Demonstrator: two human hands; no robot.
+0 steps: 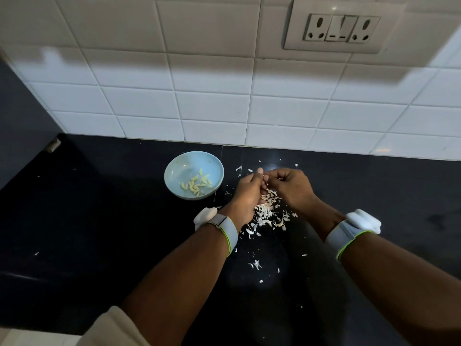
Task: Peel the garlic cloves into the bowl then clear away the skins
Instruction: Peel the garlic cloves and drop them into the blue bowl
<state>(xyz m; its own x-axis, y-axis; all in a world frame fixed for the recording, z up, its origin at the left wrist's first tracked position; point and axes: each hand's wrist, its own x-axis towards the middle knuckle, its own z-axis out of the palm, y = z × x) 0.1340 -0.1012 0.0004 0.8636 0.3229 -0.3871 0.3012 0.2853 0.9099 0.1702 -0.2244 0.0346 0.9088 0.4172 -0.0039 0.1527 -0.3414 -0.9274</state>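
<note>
Head view showed loose skins scattered nearest on the black table. Beyond them a pile of skins lay under both hands. The left hand and right hand met fingertip to fingertip, fingers curled and pinching a small garlic clove, mostly hidden. Farther left, just beside the left hand, a pale blue bowl held peeled cloves.

Both arms reach forward, bare from the elbows down. Each wrist wears a pale band with a white lump on it. The left hand and right hand meet fingertip to fingertip, fingers curled, pinching something too small to tell.
</note>
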